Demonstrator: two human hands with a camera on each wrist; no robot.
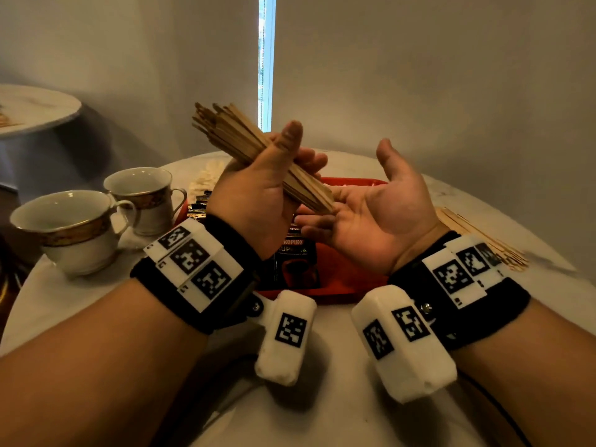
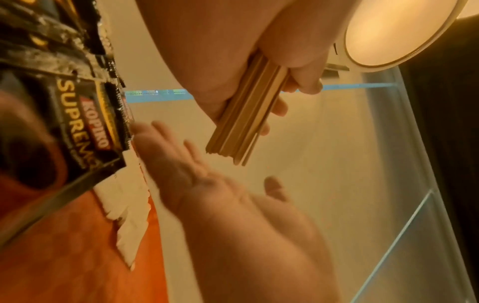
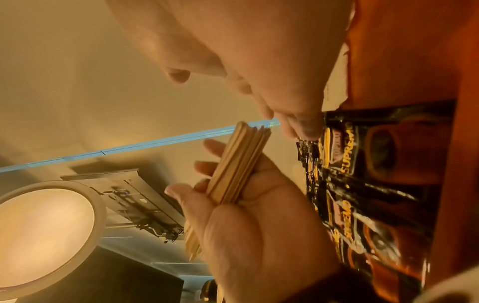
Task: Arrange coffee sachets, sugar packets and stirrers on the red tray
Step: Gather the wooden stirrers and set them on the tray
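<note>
Head view: stirrers (image 1: 238, 137) in left hand (image 1: 258, 195) grip, right hand (image 1: 380, 214) wide, palm-up, both above red tray (image 1: 354, 285).

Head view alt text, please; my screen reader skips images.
A left hand grips a bundle of wooden stirrers above a red tray, their lower ends toward the open right hand. Two teacups stand at left.

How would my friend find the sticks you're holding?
Look above the red tray on the round table. The left hand grips a thick bunch of wooden stirrers, fanned at the top. Unlike the loose stirrers lying on the right, it is held in the air.
</note>
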